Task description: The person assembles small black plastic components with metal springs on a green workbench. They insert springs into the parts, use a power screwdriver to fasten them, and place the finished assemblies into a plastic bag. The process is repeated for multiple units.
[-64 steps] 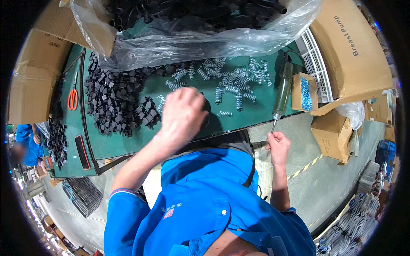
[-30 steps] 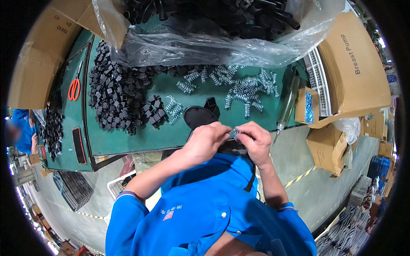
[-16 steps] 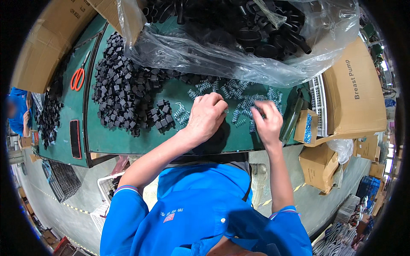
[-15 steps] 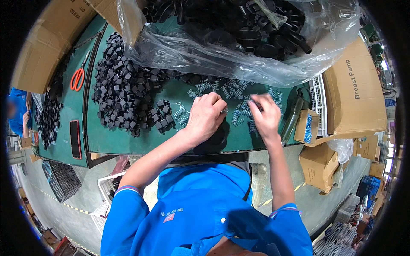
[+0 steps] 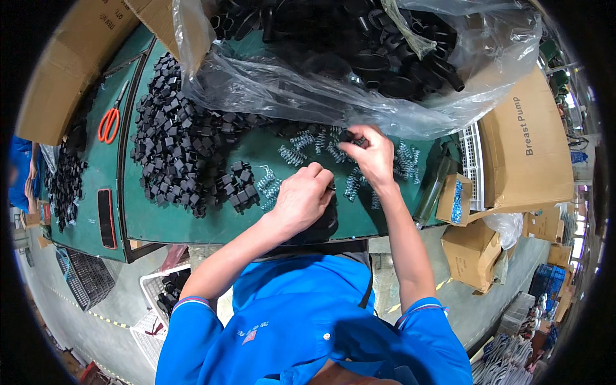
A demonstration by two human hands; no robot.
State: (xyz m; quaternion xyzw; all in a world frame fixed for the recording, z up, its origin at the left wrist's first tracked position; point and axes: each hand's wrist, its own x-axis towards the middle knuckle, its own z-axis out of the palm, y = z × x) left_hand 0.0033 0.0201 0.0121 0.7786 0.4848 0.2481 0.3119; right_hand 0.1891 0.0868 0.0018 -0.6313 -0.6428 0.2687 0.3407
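My right hand (image 5: pixel 375 157) pinches a small black part (image 5: pixel 351 136) among the springs (image 5: pixel 321 144), just beyond my left hand (image 5: pixel 301 199), which rests curled on the desk (image 5: pixel 192 224), contents hidden.

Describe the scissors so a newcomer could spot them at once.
Start at the green table and move to its far left strip, beside the brown cardboard box. The scissors lie there alone; their orange handles stand out against the black plastic parts heaped nearby.
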